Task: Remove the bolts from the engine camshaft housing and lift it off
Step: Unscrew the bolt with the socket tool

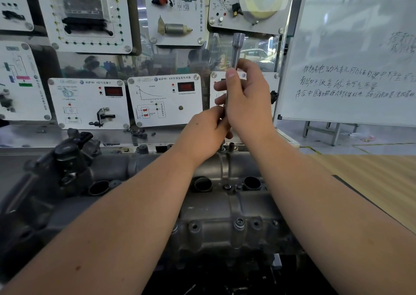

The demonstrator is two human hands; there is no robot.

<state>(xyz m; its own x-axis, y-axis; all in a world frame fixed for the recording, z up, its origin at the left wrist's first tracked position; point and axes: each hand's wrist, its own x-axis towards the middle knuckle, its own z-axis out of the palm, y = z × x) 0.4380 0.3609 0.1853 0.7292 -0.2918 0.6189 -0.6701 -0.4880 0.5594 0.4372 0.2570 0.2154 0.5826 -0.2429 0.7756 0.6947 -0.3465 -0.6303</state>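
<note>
- Two hands work one tool above the far edge of the camshaft housing, a grey cast-metal cover that lies lengthwise across the engine on the bench, just below the forearms.
- The housing looks rigid and heavy, probably an aluminium casting, with a dull, possibly oily surface; I judge it wants both hands, one under each end, lifted straight up once the bolts are out.
- At least one bolt sits in a boss on the near edge, so the housing is not yet free.
- The right hand curls round the shaft of a long socket extension, thumb laid up along it, socket end pointing upward.
- The left hand pinches the lower end of the same tool; what its fingertips hold there is hidden behind the right hand.
</note>
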